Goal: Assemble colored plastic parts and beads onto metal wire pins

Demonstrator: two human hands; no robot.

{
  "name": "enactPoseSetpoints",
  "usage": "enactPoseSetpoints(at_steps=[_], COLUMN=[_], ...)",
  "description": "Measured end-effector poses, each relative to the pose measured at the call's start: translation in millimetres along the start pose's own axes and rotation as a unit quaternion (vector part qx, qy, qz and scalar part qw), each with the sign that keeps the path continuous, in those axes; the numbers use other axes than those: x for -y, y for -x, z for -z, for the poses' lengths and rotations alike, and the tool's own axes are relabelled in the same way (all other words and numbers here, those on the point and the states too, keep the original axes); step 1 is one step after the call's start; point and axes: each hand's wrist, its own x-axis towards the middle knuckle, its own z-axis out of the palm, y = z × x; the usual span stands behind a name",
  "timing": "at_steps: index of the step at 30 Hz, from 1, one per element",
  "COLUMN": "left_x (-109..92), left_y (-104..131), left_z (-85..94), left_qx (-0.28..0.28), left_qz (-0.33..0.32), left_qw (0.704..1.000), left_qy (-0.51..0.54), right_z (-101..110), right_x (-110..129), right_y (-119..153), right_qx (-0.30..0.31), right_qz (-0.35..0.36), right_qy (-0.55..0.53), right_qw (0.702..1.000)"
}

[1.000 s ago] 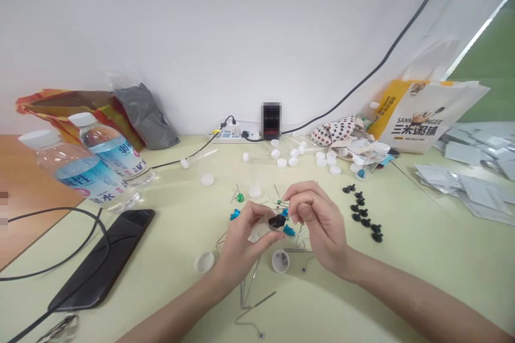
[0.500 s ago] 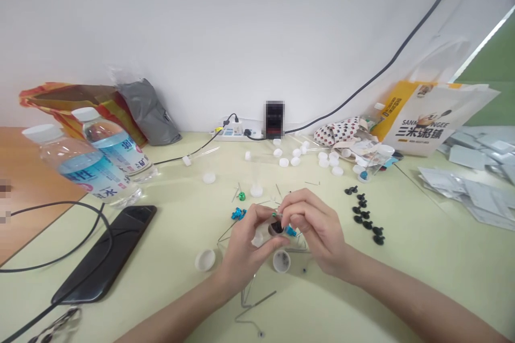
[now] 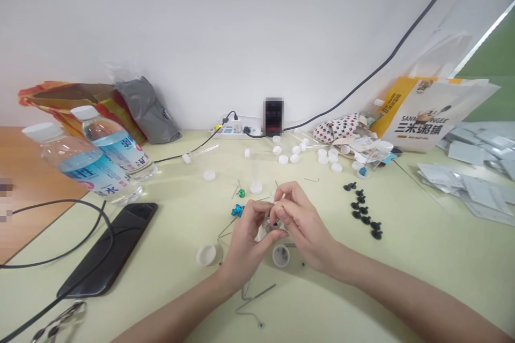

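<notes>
My left hand (image 3: pixel 249 238) curls around a small dark-and-clear piece (image 3: pixel 274 221), mostly hidden by fingers. The fingertips of my right hand (image 3: pixel 303 225) pinch together over that piece and touch it; anything between them is too small to make out. Just below stands a small white cup (image 3: pixel 280 255) with dark bits inside, and a second white cup (image 3: pixel 206 255) lies left of my left hand. Blue parts (image 3: pixel 237 210) and a green part (image 3: pixel 241 193) lie beyond my left hand. Bent metal rods (image 3: pixel 251 300) rest in front of the hands.
Black knobs (image 3: pixel 363 210) form a line at right. Several white caps (image 3: pixel 295 158) lie farther back. A black phone (image 3: pixel 108 252), cables and water bottles (image 3: pixel 88 169) occupy the left. Bags (image 3: pixel 426 115) and silvery packets (image 3: pixel 475 193) are at right; a power strip (image 3: pixel 233 128) sits by the wall.
My right hand has moved slightly left and closer to my left hand, its fingertips now over the held piece. The green bit seen between the fingers is now hidden.
</notes>
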Motion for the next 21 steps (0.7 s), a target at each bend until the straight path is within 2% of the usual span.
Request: enactPoseSetpoints(at_steps=[3, 6, 12, 18, 21], left_x=[-2.4, -4.5, -1.7, -3.6, -11.4], left_y=[-2.8, -5.9, -2.5, -1.0, 6.8], left_z=[0.3, 1.2, 5.3, 11.2, 18.7], left_qx=[-0.017, -0.027, -0.015, -0.003, 0.014], left_qz=[0.02, 0.019, 0.013, 0.024, 0.044], left_qw=[0.999, 0.999, 1.0, 1.0, 0.999], left_qy=[0.017, 0.032, 0.016, 0.012, -0.006], right_z=[7.7, 20.3, 35.2, 29.3, 25.7], right_x=[6.9, 10.9, 11.5, 15.0, 11.5], right_y=[-4.3, -9.8, -15.9, -16.9, -18.5], right_qx=[0.028, 0.007, 0.038, 0.076, 0.082], right_qz=[0.002, 0.046, 0.125, 0.121, 0.088], right_qy=[0.037, 0.079, 0.135, 0.136, 0.12], right_qw=[0.999, 0.996, 0.982, 0.98, 0.985])
